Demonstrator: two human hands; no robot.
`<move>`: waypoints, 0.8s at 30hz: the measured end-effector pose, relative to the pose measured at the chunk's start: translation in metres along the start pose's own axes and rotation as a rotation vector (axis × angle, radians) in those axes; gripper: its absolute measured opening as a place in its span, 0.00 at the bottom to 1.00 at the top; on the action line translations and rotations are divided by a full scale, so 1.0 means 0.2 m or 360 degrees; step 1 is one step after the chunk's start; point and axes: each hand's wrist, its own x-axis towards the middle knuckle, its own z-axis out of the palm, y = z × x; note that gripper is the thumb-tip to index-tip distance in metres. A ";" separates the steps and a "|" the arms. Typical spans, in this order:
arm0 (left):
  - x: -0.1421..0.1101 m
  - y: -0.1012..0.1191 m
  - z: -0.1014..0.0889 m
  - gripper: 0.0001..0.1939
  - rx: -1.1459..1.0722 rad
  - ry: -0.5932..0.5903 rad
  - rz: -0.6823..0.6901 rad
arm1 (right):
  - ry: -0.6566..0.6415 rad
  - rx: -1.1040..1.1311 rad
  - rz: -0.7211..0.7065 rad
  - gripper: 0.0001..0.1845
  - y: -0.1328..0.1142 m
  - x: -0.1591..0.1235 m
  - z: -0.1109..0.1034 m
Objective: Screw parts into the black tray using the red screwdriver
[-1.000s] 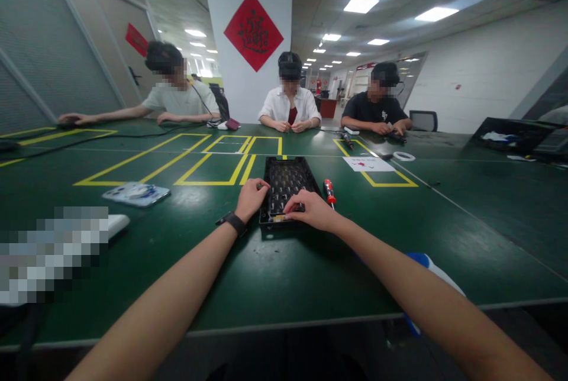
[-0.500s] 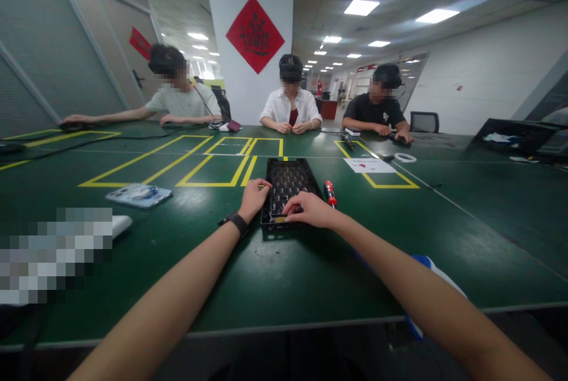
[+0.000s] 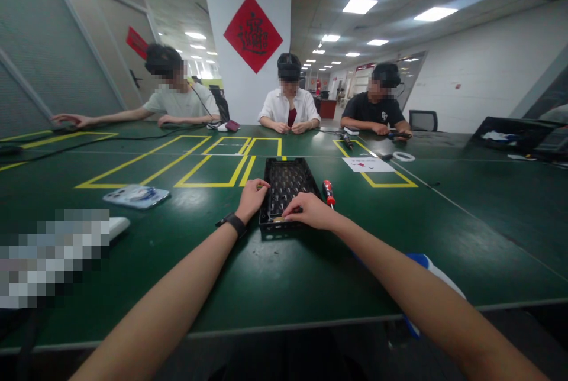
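A black plastic tray [image 3: 288,177] with a grid of small cells lies on the green table [image 3: 275,274] in front of me. My left hand [image 3: 251,199], with a black band at the wrist, grips the tray's left rim, fingers curled over it. My right hand [image 3: 310,211] rests on the tray's near end, thumb and fingers pinched on something small that I cannot make out. A red-handled screwdriver [image 3: 329,192] lies just right of the tray, close to my right hand.
Three people sit at the far side of the table, hands on it. A blue-white flat packet [image 3: 136,196] lies to the left, a white paper [image 3: 368,164] and a white ring [image 3: 403,156] to the right. Yellow tape rectangles mark the surface. A blue-white object [image 3: 426,265] sits under my right forearm.
Both hands stay on the tray with hardly any shift. The person at far left has stretched an arm a little further out.
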 end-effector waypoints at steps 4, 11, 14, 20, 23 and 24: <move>-0.01 0.02 -0.01 0.11 -0.0003 -0.0007 0.0047 | 0.0075 -0.0060 -0.0021 0.08 -0.01 -0.01 0.01; -0.03 0.05 -0.03 0.10 0.0038 -0.0027 0.0035 | 0.0083 -0.0141 0.0006 0.08 -0.02 -0.03 0.01; -0.03 0.04 -0.03 0.10 0.0037 -0.0023 0.0047 | 0.0084 -0.0106 0.0014 0.08 -0.03 -0.02 0.01; -0.03 0.03 -0.02 0.10 0.0050 -0.0013 0.0076 | 0.0098 -0.0099 0.0116 0.09 -0.03 -0.03 0.01; -0.02 0.02 -0.02 0.10 0.0070 -0.0014 0.0078 | 0.0143 -0.0100 0.0152 0.09 -0.04 -0.04 0.01; -0.02 0.02 -0.02 0.10 0.0070 -0.0016 0.0081 | 0.0150 -0.0098 0.0161 0.09 -0.04 -0.04 0.01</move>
